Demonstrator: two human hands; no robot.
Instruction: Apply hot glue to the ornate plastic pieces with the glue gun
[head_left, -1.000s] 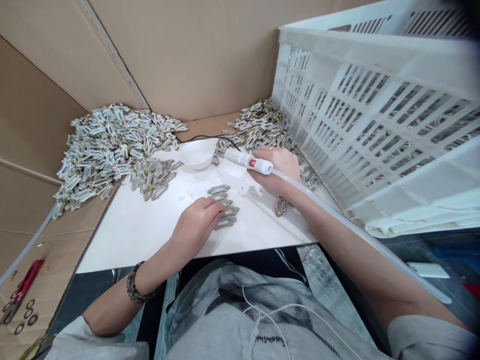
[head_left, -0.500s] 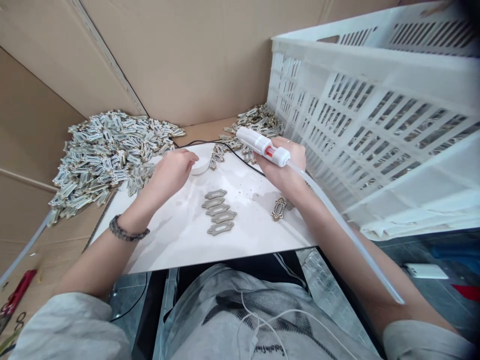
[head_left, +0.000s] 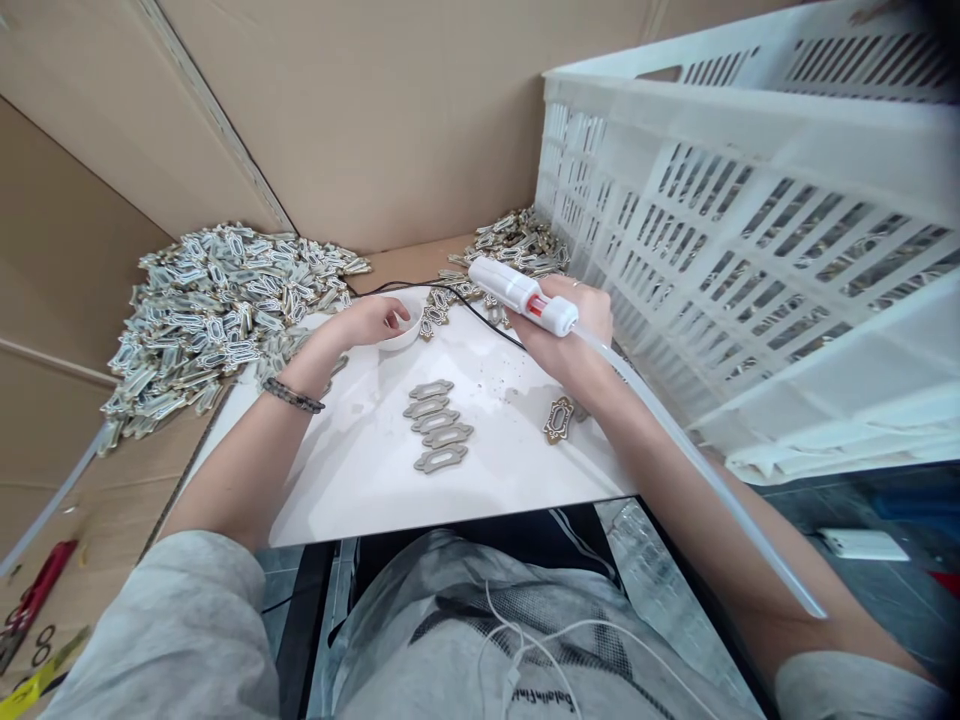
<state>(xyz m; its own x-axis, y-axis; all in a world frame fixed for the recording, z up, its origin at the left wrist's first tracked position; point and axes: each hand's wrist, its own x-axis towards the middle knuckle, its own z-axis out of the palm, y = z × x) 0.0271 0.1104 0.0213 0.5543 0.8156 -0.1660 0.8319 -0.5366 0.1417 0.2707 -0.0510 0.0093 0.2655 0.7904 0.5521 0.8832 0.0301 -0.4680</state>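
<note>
In the head view my right hand (head_left: 574, 345) is wrapped round a white hot glue gun (head_left: 504, 286), its nozzle end hidden below the hand. A long translucent glue stick (head_left: 697, 455) sticks out of its rear, above my forearm. My left hand (head_left: 371, 320) dips its bent fingers into a small white bowl (head_left: 402, 341); what they pinch, if anything, is hidden. Between the hands, several ornate metal plates (head_left: 440, 430) lie in a staggered column, grey backs up, on a white board (head_left: 360, 500). Another plate (head_left: 557, 420), bronze-edged face up, lies near my right wrist.
A large heap of similar plates (head_left: 210, 310) rises at the left, a smaller pile (head_left: 517, 240) at the back. A white slotted crate (head_left: 720, 250) stands on the right. A black cord (head_left: 480, 312) crosses the board. Red-handled scissors (head_left: 41, 590) lie at far left.
My left hand has moved a little right and its fingers have gone down into the bowl. The right hand and glue gun have stayed almost still.
</note>
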